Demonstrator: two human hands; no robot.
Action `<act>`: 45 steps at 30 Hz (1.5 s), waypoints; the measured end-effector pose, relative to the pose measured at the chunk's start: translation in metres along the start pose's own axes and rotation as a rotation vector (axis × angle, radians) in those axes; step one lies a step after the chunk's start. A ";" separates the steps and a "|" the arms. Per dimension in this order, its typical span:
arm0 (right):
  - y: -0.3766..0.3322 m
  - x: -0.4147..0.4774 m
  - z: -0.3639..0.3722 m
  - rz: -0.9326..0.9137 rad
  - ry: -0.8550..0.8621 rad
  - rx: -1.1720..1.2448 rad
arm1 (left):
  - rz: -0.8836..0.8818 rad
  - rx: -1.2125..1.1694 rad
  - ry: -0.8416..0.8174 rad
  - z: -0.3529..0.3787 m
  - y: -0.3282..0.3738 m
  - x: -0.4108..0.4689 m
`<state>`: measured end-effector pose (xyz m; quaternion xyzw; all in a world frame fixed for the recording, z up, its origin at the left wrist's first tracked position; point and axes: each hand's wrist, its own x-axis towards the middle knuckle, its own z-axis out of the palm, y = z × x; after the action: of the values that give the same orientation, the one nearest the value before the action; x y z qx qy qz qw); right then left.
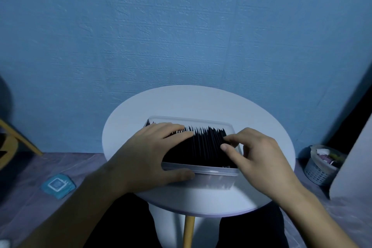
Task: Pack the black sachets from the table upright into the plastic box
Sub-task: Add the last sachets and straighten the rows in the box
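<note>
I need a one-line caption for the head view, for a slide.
Left hand presses upright black sachets in the plastic box while right hand pinches the end ones.

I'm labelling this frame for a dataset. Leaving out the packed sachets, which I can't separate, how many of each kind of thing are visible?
plastic box: 1
round white table: 1
hands (left hand, right hand): 2
floor basket: 1
blue packet on floor: 1
Total: 6, black sachets left out.
</note>
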<state>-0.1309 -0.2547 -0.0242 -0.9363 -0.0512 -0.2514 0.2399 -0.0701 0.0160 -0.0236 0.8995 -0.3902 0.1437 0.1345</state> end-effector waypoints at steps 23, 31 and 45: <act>0.028 -0.006 0.011 0.006 0.172 -0.080 | 0.065 -0.006 -0.006 0.014 0.006 0.045; 0.024 -0.020 0.005 -0.070 0.193 -0.082 | 0.123 -0.067 0.115 0.019 -0.005 0.012; 0.021 -0.059 0.008 -0.184 0.127 -0.075 | 0.152 -0.069 0.189 0.023 0.007 -0.034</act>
<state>-0.1741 -0.2677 -0.0680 -0.9182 -0.1120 -0.3328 0.1833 -0.0934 0.0261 -0.0558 0.8446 -0.4474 0.2242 0.1901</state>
